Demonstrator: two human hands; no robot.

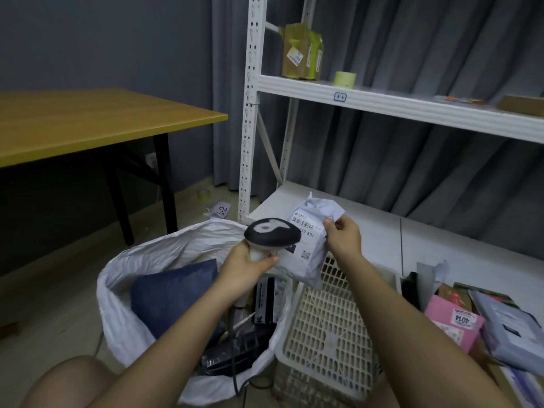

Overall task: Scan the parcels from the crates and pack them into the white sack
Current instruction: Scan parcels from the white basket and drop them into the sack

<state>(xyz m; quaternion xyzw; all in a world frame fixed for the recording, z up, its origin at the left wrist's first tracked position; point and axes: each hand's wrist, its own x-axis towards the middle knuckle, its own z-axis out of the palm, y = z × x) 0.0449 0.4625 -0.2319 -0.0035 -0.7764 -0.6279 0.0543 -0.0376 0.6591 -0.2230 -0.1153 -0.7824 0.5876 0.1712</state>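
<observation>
Midway through: scanning one parcel above the sack.
My left hand grips the black-headed handheld scanner; my right hand pinches a grey plastic mailer parcel. Several parcels already lie in the white woven sack; the cream lattice crate looks empty, and more parcels, like the pink box, wait at right.

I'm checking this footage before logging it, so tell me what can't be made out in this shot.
- Head view: the grey parcel label is partly covered by the scanner head; its print is too small to read.
- White sack: its lower contents are hidden by the left hand and forearm.
- Parcels beside the pink box are cut off by the right edge.
- White crate: partly covered by the right forearm.
</observation>
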